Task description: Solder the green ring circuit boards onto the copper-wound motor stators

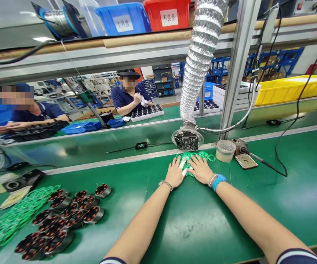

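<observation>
Both my hands lie side by side on a small heap of green ring-shaped circuit boards (210, 157) below the fan. My left hand (175, 172) rests flat with its fingers spread, white covers on a finger and the thumb. Beside it my right hand (201, 169) is also flat and spread over the boards. Neither hand grips anything. Part of the heap is hidden under the palms. Further left on the bench stand several copper-wound motor stators (69, 216), next to a long spread of more green ring boards (15, 216).
A fan (186, 141) on a silver duct (197, 55) hangs just behind my hands. Right of them are a round tub (225, 150), a soldering iron (260, 160) and a sponge tray (246, 161). Two co-workers sit across the bench. A metal post (237, 66) rises behind the tub.
</observation>
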Demonstrator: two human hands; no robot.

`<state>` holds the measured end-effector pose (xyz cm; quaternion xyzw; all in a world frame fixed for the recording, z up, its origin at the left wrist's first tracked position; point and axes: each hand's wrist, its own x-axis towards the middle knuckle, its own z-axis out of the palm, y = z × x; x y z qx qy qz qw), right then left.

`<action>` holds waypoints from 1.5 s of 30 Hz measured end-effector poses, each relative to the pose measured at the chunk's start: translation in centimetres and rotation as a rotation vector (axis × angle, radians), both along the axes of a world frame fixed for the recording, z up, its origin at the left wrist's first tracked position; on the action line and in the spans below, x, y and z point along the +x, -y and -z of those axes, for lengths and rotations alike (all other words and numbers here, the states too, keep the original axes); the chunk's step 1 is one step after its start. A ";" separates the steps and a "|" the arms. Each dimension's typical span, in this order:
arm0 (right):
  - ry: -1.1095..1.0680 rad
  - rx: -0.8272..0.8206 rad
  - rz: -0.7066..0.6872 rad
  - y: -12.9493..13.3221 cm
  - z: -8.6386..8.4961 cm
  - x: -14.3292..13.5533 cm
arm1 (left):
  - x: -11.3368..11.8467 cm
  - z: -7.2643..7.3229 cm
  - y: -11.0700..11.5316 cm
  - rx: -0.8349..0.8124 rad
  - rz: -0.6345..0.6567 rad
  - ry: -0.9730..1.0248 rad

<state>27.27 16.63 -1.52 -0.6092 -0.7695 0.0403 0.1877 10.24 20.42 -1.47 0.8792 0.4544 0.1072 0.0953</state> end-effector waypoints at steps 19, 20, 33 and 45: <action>-0.940 0.182 0.353 5.1 -1.1 5.8 | -3.9 -3.6 5.5 0.076 0.037 0.057; -1.029 0.207 0.409 6.1 -1.1 7.2 | -5.5 -3.8 6.9 0.083 0.050 0.061; -1.418 0.315 0.704 5.4 -4.1 16.1 | -17.0 1.9 19.4 0.388 -0.215 0.248; -1.106 0.410 0.647 10.8 -4.0 17.6 | -16.6 2.5 19.4 0.446 -0.256 0.238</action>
